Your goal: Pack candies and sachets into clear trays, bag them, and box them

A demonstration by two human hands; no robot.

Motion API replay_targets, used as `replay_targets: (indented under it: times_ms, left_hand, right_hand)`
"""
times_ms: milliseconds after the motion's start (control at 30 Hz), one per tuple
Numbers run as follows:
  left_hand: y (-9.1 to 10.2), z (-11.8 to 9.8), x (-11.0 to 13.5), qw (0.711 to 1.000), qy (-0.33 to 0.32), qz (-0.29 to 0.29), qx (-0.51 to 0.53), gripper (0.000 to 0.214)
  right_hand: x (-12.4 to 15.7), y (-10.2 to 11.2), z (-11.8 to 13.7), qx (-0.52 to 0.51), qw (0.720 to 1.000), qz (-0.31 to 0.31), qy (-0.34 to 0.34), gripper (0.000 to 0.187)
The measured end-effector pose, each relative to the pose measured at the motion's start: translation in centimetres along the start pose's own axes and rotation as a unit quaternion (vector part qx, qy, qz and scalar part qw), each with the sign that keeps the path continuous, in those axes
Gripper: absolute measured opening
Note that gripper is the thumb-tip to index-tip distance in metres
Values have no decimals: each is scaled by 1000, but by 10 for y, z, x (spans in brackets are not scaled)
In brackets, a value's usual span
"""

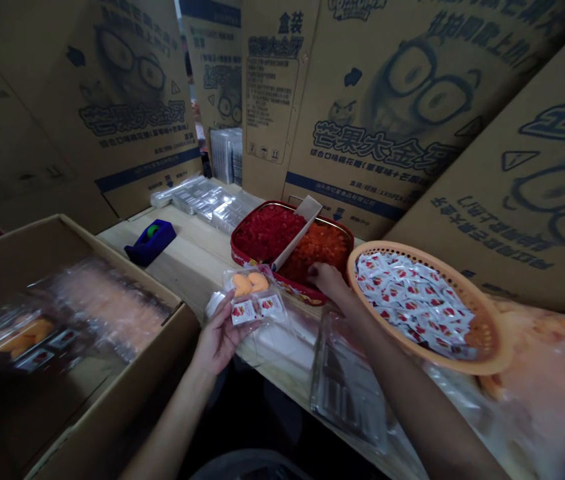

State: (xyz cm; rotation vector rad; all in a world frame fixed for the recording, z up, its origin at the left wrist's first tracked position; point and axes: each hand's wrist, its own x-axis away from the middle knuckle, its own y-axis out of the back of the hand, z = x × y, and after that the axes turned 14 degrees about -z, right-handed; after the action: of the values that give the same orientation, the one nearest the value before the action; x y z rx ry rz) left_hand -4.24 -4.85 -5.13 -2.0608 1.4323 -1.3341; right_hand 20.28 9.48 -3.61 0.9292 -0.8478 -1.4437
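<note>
My left hand (222, 333) is closed on the near left edge of a clear plastic tray (278, 321). In that tray lie orange curved candies (251, 284) and two small white printed sachets (257, 309). My right hand (330, 280) reaches over the near rim of a red tin (290, 288), its fingertips at the small orange pieces (320, 250). Those fingers look bent together, and whatever is between them is hidden. A cardboard strip (297, 233) divides the orange pieces from small red ones (268, 230) in the tin.
An orange basket (500, 347) of white sachets stands right of the tin. Empty clear trays (347, 387) lie at the table's front edge. At left is an open carton (112, 407) with packed trays; behind it sits a blue tape dispenser (150, 241). Large cartons (362, 160) wall the back.
</note>
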Motion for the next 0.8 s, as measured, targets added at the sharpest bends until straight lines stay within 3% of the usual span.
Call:
replay_targets:
  times_ms: [200,367,567,700,800]
  left_hand:
    - [0,-2,-3,1000,-11,-7,13,39]
    - [-4,-4,-1,1000,-20,-6,12,38]
    - [-6,-6,0,1000,-16,-2,17,39]
    - [-5,-5,1,1000,-7,-7,24,39]
    - [-4,-5,1,1000,-3,-6,29,38]
  right_hand:
    - [21,15,5,-110,991,-76,-8,25]
    - [73,35,24,-356,932,20,65,23]
    - [116,38,50,-323,927,109,159,16]
    - [115,31,54,-303,932,90,175,17]
    - [112,26,51,-314,936,69,145,20]
